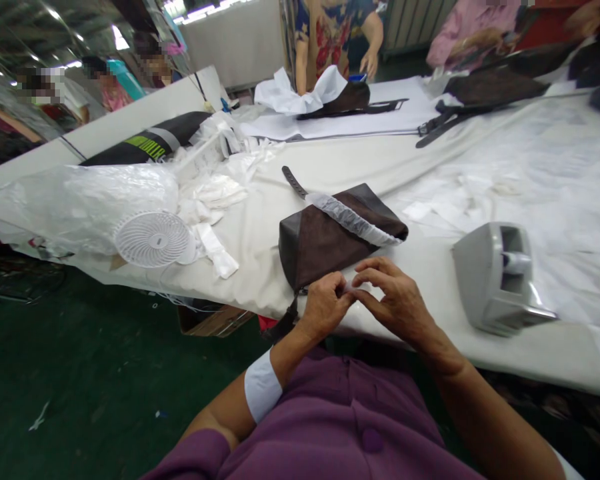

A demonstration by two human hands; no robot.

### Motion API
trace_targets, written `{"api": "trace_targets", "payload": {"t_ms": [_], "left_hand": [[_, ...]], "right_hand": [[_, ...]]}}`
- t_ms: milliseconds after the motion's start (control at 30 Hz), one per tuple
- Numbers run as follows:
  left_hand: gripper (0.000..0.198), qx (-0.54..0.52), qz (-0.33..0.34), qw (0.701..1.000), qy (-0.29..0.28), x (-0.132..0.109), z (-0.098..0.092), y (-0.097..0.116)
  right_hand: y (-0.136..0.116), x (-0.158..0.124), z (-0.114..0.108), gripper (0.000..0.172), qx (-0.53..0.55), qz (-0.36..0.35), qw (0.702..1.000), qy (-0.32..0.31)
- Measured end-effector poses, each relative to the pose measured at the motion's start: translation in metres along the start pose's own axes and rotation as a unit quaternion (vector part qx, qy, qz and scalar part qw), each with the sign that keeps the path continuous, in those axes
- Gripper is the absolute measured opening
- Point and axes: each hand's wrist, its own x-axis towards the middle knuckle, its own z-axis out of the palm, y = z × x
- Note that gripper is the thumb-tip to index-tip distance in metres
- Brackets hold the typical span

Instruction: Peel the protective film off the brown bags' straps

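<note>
A dark brown bag [325, 243] lies on the white-covered table in front of me. Across its top runs a strap wrapped in clear plastic [353, 220], its bare holed end pointing to the far left. At the bag's near edge, my left hand [325, 305] is closed in a pinch. Fingertip to fingertip with it, my right hand [397, 303] pinches as well, thumb and forefinger bent. Between them shows a small translucent piece [350, 288], perhaps plastic or tape; its kind is unclear. A dark strap [286, 321] hangs over the table edge beside my left wrist.
To the right stands a grey tape dispenser [490, 280]. A white fan [155, 240] and crumpled plastic [95, 190] lie left. Across the table, one person handles white paper [300, 93] by another bag; a second person in pink [473, 33] works further right.
</note>
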Motion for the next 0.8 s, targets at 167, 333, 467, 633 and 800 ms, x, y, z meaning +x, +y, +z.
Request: {"api": "trace_targets", "payload": {"t_ms": [167,333,467,633,800], "left_hand": [[0.027,-0.016,-0.009,1.0,-0.003,0.0,-0.002,0.001],[0.031,-0.137,-0.072,0.986,-0.055,-0.013,0.01,-0.002],[0.019,-0.288,-0.163,0.936,-0.12,-0.038,0.024,-0.019],[0.044,-0.43,-0.302,0.839,0.141,-0.067,0.015,-0.039],[0.062,-0.567,-0.333,0.718,0.227,-0.052,0.02,-0.078]], "right_hand": [[0.003,0.0,-0.006,0.007,-0.021,-0.014,0.999,-0.041],[0.02,-0.015,-0.017,0.008,0.023,0.016,0.99,-0.139],[0.035,-0.035,-0.016,0.008,0.072,0.037,0.986,-0.149],[0.037,-0.048,-0.018,0.009,0.119,0.065,0.979,-0.153],[0.054,-0.04,0.019,0.009,0.125,0.094,0.972,-0.174]]}}
